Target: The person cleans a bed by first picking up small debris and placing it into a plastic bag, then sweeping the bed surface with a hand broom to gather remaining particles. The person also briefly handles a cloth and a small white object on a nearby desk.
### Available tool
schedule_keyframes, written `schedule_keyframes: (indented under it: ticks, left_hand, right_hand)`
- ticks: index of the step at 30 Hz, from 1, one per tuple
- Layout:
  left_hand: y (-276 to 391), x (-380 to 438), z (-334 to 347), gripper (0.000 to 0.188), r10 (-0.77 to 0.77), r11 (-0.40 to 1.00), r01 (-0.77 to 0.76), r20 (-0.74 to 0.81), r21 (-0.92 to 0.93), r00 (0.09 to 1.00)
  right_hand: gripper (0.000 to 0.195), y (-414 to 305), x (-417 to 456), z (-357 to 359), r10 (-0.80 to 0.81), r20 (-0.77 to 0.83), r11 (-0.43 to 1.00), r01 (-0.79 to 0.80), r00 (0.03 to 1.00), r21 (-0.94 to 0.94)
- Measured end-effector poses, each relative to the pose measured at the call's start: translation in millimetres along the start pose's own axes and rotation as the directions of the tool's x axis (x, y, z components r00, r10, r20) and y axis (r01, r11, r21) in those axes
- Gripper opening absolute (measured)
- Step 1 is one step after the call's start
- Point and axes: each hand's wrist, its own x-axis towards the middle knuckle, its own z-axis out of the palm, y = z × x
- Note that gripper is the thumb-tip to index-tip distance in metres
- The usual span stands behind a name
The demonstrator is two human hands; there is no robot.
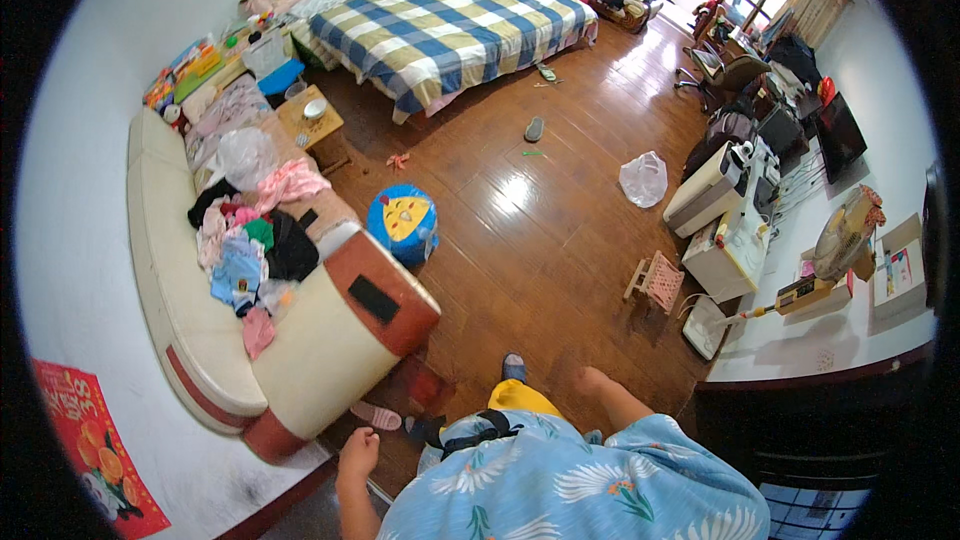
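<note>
My left hand (359, 453) hangs low beside my body with its fingers curled, and nothing shows in it. It is nearest to a pink slipper (376, 415) on the floor and the cream and brown sofa (330, 330). On the other side, my right hand (592, 382) hangs over the wooden floor (517, 255), partly blurred, touching nothing that I can see. A dark phone-like flat pad (373, 298) lies on the sofa's armrest. Clothes (240, 262) are heaped on the seat, with a clear plastic bag (246, 157) beyond them.
A blue round stool (403, 225) stands by the sofa. Ahead are a checked bed (457, 22), a small wooden table (300, 120) and a loose slipper (534, 129). To the right are a plastic bag (643, 179), a small folding stool (657, 282) and a standing fan (840, 236).
</note>
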Motion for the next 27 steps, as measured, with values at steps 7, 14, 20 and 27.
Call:
schedule_keyframes:
  ticks: [7,14,20,27]
  left_hand:
    - [142.3,73.3,98.9,0.039,0.152,0.988,-0.156,0.24,-0.006,0.959]
    - [336.2,108.6,83.1,0.041,0.325,0.933,-0.351,0.223,0.085,0.919]
    - [349.6,185.6,66.0,0.043,0.262,0.931,-0.299,0.187,0.209,0.947]
    - [391.2,336.6,63.3,0.05,0.127,0.913,-0.241,0.334,0.329,0.934]
  right_hand:
    - [0.031,85.6,8.8,-80.9,0.219,-0.006,0.852,-0.188,0.976,0.489]
    - [0.031,171.4,29.0,-137.5,0.324,-0.171,0.868,-0.22,0.931,0.446]
    - [0.034,157.9,86.2,-148.4,0.204,-0.05,0.89,-0.164,0.978,0.426]
    - [0.042,166.1,166.1,-213.0,0.3,-0.074,0.691,-0.164,0.951,0.704]
